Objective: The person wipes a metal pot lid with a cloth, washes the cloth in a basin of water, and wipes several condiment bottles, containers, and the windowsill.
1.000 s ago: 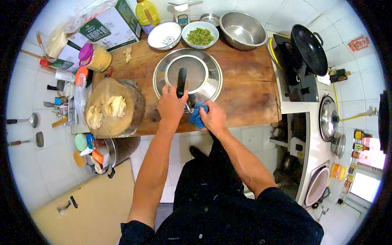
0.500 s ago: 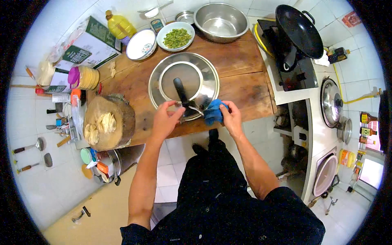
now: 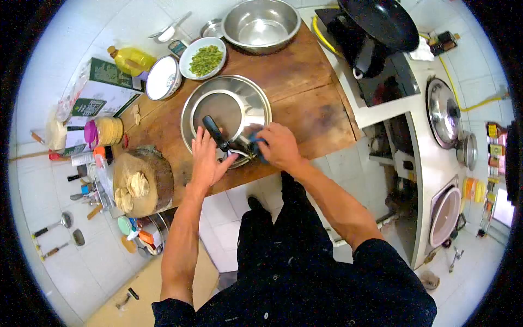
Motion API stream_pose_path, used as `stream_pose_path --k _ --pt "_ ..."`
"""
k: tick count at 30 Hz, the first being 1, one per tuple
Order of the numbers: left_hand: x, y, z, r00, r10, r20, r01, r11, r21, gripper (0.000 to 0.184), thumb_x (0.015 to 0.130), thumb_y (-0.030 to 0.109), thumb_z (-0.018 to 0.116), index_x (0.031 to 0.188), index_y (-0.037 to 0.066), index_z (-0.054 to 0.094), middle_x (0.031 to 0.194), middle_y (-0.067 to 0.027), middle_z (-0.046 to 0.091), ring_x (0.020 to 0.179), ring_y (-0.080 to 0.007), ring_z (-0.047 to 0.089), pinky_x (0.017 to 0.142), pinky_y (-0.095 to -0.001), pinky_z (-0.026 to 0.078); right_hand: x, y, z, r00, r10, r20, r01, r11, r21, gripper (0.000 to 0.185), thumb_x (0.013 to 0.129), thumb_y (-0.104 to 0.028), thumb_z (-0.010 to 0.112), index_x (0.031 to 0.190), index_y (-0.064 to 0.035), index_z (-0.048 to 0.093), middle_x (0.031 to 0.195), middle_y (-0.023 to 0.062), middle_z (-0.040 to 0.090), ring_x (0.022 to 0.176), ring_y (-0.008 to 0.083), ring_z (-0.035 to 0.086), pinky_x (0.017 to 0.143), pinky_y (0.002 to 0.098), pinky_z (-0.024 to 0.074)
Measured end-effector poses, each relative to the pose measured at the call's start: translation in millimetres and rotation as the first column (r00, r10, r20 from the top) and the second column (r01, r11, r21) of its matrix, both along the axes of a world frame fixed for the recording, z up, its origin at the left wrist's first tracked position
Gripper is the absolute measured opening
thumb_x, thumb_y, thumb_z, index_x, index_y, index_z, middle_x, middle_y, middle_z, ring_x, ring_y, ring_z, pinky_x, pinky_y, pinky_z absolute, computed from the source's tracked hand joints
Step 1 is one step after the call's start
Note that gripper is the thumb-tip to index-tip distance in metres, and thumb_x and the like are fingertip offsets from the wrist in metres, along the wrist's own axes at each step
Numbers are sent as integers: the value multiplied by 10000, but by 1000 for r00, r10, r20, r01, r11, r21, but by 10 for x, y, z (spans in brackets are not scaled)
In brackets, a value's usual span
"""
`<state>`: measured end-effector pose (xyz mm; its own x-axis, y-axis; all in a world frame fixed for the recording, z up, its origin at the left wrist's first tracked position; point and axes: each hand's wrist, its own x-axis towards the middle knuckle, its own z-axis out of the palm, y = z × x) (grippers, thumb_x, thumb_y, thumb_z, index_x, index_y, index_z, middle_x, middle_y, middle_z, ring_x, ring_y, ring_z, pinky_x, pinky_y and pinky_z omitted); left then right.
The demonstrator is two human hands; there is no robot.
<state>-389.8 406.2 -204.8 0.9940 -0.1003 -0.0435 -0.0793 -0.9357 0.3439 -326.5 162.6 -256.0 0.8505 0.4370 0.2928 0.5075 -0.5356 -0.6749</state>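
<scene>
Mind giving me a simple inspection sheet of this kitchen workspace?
Surface: wooden table, darker in patches.
Job's things: round steel vessel, black handle over it, blue cloth.
Clutter: bowl of chopped greens, white bowl, steel basin; dough-like pieces on a chopping block.
Left hand: spread open beside the handle; firm contact unclear.
Right hand: clutches the cloth at the vessel's near edge.
Cables: no electrical cable made out; yellow hose by the wall.
Surroundings: wok over the stove, right of the table.

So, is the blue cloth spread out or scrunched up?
Scrunched up: the blue cloth is bunched in the right hand, which hides part of it.
</scene>
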Motion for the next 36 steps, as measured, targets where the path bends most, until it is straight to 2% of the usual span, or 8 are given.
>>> stream_pose_path --k 5,11,14,17,19,21,25,36 --pt "-54 -41 -74 998 40 47 -42 998 48 758 914 449 701 1508 50 452 1594 -225 363 1513 -482 236 1189 -646 226 -165 157 -106 987 -159 26 156 984 81 122 805 -198 712 888 -109 705 923 125 648 872 357 656 740 492 530" --pt "-106 -375 -165 973 173 152 -196 969 153 747 905 498 696 1364 -74 551 1537 -271 430 1464 -506 313 1142 -651 301 -698 132 -61 827 -426 -367 449 893 -27 216 898 -282 700 948 -75 735 973 162 696 894 381 677 796 479 543" --pt "-177 -516 79 968 217 129 -235 962 139 781 877 589 688 1273 -80 619 1491 -281 472 1391 -480 407 1135 -589 338 -976 407 -261 538 -267 -799 720 639 271 299 911 -284 717 1032 -13 757 956 180 764 872 297 728 814 394 556" --pt "-114 -375 313 981 165 -105 -152 981 124 787 862 602 701 1290 -54 627 1479 -278 483 1363 -445 441 1150 -560 324 -1016 603 -269 480 -315 -819 822 489 293 301 913 -270 715 1036 1 755 960 169 765 875 270 725 807 385 553" --pt "-109 -270 218 995 76 -57 -64 980 186 842 822 599 741 1370 -20 583 1509 -269 460 1406 -433 411 1180 -565 277 -993 674 -289 459 -396 -796 856 439 275 293 895 -273 723 1010 -5 747 948 164 760 870 270 722 804 386 552" --pt "-24 -165 87 911 -323 258 296 945 140 906 785 580 778 1440 10 519 1554 -255 419 1458 -441 355 1201 -588 231 -948 682 -282 429 -510 -746 893 365 264 285 861 -270 746 981 -12 732 925 162 751 863 284 718 802 395 551" --pt "191 -89 -122 860 -493 130 489 870 66 1052 722 624 805 1508 29 436 1602 -228 370 1507 -446 281 1207 -630 185 -809 733 -223 295 -523 -800 943 294 156 279 822 -261 773 954 -24 709 893 170 738 864 325 717 799 423 551" --pt "176 -111 -141 885 -451 118 437 890 128 1176 666 702 780 1553 49 370 1627 -203 352 1528 -448 248 1221 -617 168 -615 627 -272 284 -624 -728 899 438 -25 401 736 -364 830 920 -25 721 921 202 734 878 375 708 812 456 548"
